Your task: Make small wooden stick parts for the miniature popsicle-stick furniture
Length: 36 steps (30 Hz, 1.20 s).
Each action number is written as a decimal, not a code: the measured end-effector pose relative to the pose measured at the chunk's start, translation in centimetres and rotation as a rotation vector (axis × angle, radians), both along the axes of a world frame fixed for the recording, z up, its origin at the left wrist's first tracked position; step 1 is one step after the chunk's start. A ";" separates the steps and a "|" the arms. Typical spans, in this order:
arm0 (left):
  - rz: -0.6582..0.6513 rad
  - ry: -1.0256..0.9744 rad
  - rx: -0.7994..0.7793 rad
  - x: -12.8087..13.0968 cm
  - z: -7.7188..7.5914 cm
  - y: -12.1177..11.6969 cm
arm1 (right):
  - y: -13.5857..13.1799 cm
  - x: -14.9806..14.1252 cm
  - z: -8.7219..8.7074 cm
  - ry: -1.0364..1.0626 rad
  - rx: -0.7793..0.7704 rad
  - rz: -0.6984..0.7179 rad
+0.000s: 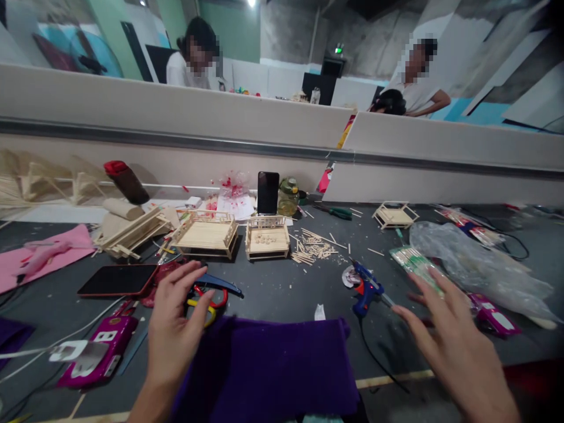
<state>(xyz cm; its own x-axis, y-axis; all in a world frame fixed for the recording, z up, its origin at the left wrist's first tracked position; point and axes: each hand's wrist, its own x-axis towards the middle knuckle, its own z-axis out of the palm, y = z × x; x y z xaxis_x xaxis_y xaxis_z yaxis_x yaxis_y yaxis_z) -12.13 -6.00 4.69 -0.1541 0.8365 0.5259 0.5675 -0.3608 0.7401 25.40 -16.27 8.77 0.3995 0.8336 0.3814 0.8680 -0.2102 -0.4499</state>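
My left hand is raised, fingers apart and holding nothing, beside scissors with red and yellow handles and a blue-handled tool. My right hand hovers open at the right, near a blue hot glue gun and a plastic pack of thin sticks. Between my hands a folded purple cloth lies at the table's front edge. Farther back stand two small stick-built models, a wider one and a narrower one with small bits on its deck. Cut sticks are scattered beside them.
A dark phone, a magenta device and a pink glue gun lie left. At the back are an upright phone, a bottle, pliers and another stick model. Plastic bags lie right. Two people are beyond the partition.
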 end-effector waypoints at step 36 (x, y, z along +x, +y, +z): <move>-0.665 -0.837 -0.904 12.2 -7.6 5.7 | 11.4 -11.0 -10.5 0.584 -0.036 0.551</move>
